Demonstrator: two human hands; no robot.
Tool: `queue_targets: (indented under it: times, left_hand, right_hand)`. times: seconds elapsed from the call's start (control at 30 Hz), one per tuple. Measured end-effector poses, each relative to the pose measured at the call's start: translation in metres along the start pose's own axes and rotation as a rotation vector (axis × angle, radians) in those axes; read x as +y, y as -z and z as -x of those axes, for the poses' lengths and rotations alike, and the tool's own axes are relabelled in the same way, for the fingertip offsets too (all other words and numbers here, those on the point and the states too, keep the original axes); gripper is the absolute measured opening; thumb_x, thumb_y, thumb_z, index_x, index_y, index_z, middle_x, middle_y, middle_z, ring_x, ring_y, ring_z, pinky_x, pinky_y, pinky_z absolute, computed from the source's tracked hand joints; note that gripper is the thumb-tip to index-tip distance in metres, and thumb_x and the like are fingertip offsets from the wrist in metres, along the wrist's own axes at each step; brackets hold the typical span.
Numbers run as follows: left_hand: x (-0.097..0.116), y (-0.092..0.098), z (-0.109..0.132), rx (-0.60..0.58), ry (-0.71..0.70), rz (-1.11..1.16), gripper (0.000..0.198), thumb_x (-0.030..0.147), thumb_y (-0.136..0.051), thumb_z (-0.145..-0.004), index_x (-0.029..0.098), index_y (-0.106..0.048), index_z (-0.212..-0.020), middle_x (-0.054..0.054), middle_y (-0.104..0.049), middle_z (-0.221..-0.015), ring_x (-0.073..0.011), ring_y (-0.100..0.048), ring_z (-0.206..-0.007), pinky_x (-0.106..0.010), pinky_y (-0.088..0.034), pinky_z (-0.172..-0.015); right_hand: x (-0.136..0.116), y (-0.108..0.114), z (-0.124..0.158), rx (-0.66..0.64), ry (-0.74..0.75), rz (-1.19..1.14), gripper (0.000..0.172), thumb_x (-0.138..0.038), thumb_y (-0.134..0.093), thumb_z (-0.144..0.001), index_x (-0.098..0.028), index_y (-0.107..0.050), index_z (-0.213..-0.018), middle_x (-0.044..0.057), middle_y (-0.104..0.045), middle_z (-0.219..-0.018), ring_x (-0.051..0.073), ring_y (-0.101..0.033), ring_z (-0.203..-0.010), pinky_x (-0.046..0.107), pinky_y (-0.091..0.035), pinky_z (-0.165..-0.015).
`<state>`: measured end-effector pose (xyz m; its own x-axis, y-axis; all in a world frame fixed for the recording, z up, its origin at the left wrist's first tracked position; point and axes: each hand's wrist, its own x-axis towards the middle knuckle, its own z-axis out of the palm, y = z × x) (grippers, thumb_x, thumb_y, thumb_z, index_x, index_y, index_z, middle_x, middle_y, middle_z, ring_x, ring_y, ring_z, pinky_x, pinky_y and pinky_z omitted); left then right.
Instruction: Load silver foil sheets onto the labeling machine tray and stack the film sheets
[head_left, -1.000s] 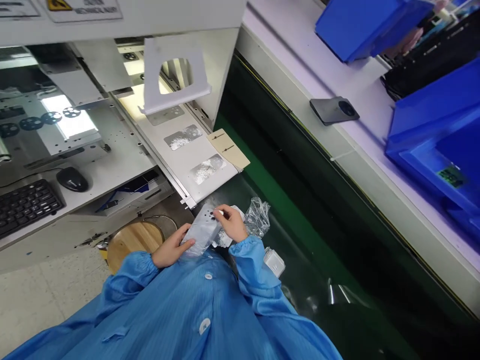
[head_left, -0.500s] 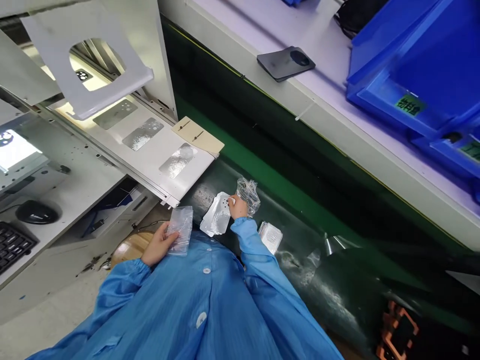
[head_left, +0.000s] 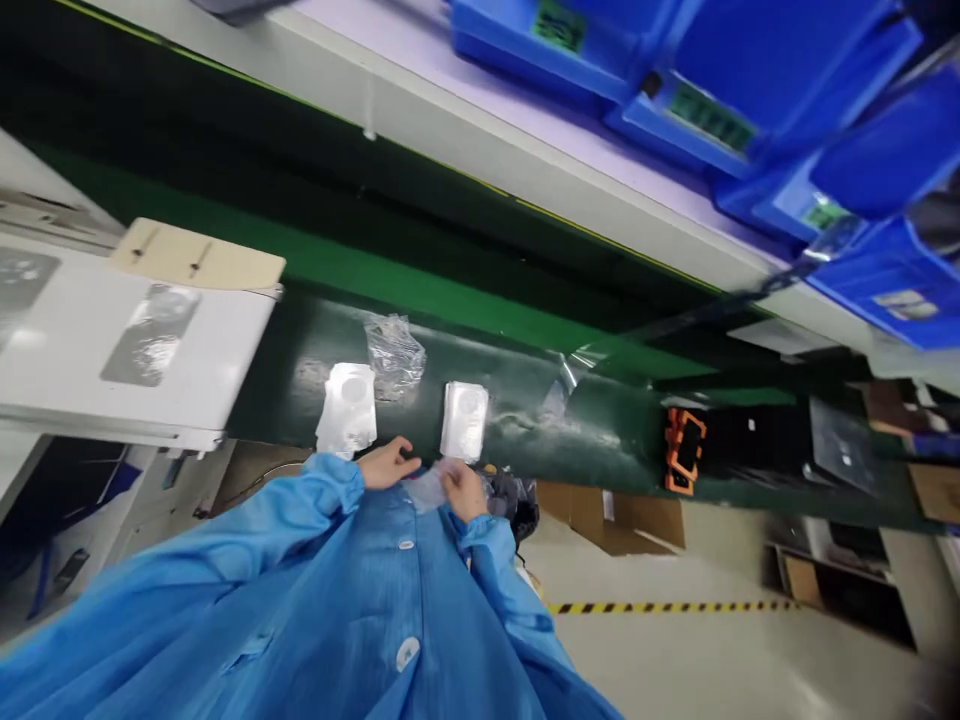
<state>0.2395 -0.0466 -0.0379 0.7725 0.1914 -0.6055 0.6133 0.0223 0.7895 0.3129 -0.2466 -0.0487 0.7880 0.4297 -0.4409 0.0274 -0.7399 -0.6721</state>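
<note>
The right hand (head_left: 465,493) pinches a clear plastic bag (head_left: 426,491) whose length stretches toward the left hand (head_left: 385,464), its fingers half-open just beside the bag.

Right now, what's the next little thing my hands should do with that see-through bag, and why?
Probably lay the clear plastic bag down by the crumpled plastic on the dark green surface. Your right hand seems to pinch only that bag, your left hand is beside it, and the white pack and second white pack already lie out there.
</note>
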Motion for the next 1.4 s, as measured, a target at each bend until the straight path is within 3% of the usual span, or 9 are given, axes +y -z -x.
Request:
queue_targets:
  times: [0.17,0.3,0.4,0.53,0.67,0.77,0.97,1.17,1.4]
  left_hand:
    - [0.026,-0.062,-0.089,0.181,0.071,-0.082,0.04,0.041,-0.08,-0.065,0.021,-0.05,-0.083,-0.003,-0.064,-0.074,-0.023,-0.063,-0.079,-0.029,-0.044,-0.07]
    - [0.018,-0.088,-0.112,0.252,0.114,-0.027,0.038,0.032,-0.083,-0.064,0.02,-0.05,-0.079,0.0,-0.062,-0.069,-0.0215,-0.064,-0.076,-0.031,-0.05,-0.071]
    - [0.007,-0.09,-0.107,0.263,0.121,0.079,0.037,0.033,-0.082,-0.065,0.019,-0.05,-0.078,0.001,-0.061,-0.066,-0.019,-0.064,-0.066,-0.032,-0.055,-0.063]
    - [0.0,-0.087,-0.099,0.271,0.091,0.215,0.038,0.034,-0.082,-0.063,0.019,-0.049,-0.076,0.004,-0.057,-0.061,-0.0172,-0.063,-0.059,-0.032,-0.058,-0.058]
    - [0.003,-0.085,-0.096,0.275,0.053,0.306,0.04,0.035,-0.084,-0.059,0.018,-0.05,-0.075,0.004,-0.057,-0.06,-0.0163,-0.062,-0.058,-0.032,-0.058,-0.056]
    - [0.008,-0.08,-0.091,0.273,0.044,0.348,0.041,0.035,-0.084,-0.06,0.018,-0.051,-0.077,0.003,-0.06,-0.063,-0.0169,-0.064,-0.06,-0.031,-0.058,-0.057]
    - [0.031,-0.073,-0.071,0.169,0.014,0.369,0.041,0.038,-0.083,-0.063,0.018,-0.053,-0.083,0.001,-0.064,-0.068,-0.0187,-0.067,-0.066,-0.032,-0.059,-0.059]
    - [0.06,-0.067,-0.039,0.062,-0.067,0.293,0.041,0.042,-0.083,-0.063,0.019,-0.056,-0.085,0.001,-0.064,-0.072,-0.0172,-0.065,-0.063,-0.03,-0.059,-0.053]
    - [0.079,-0.042,0.002,0.07,-0.193,0.293,0.05,0.048,-0.072,-0.075,0.017,-0.056,-0.111,-0.004,-0.071,-0.079,-0.0203,-0.069,-0.071,-0.028,-0.056,-0.06]
  right_hand:
    - [0.105,0.044,0.025,0.236,-0.351,0.112,0.031,-0.019,-0.058,-0.074,-0.019,-0.065,-0.104,0.01,-0.069,-0.092,0.03,-0.065,-0.094,0.044,-0.05,-0.088]
    - [0.123,0.069,0.022,0.386,-0.461,0.218,0.054,-0.023,-0.058,-0.076,-0.01,-0.054,-0.128,0.023,-0.054,-0.127,0.037,-0.052,-0.117,0.052,-0.039,-0.099]
    - [0.106,0.083,0.002,0.495,-0.307,0.328,0.051,-0.028,-0.056,-0.082,-0.012,-0.053,-0.131,0.023,-0.052,-0.13,0.036,-0.049,-0.119,0.049,-0.038,-0.099]
    - [0.067,0.079,-0.052,0.343,-0.003,0.128,0.03,-0.034,-0.054,-0.087,-0.017,-0.064,-0.11,0.01,-0.067,-0.098,0.022,-0.06,-0.095,0.034,-0.045,-0.09]
    - [0.046,0.064,-0.1,0.195,-0.128,-0.072,0.024,-0.036,-0.071,-0.072,-0.018,-0.065,-0.087,0.003,-0.068,-0.079,0.019,-0.062,-0.076,0.029,-0.048,-0.076]
    - [0.049,0.067,-0.111,0.162,-0.154,-0.145,0.016,-0.033,-0.07,-0.071,-0.018,-0.062,-0.072,0.001,-0.067,-0.068,0.018,-0.062,-0.067,0.028,-0.049,-0.07]
    - [0.042,0.085,-0.088,0.248,-0.079,-0.247,0.021,-0.034,-0.055,-0.08,-0.018,-0.064,-0.09,0.005,-0.071,-0.083,0.019,-0.065,-0.079,0.03,-0.051,-0.074]
    - [-0.007,0.07,-0.046,0.068,0.146,-0.721,0.036,-0.045,-0.062,-0.079,-0.018,-0.059,-0.102,0.004,-0.07,-0.077,0.019,-0.065,-0.068,0.029,-0.054,-0.063]
    - [-0.044,0.074,-0.012,-0.036,0.189,-0.817,0.028,-0.04,-0.065,-0.081,-0.02,-0.06,-0.099,0.003,-0.07,-0.085,0.019,-0.067,-0.075,0.03,-0.055,-0.072]
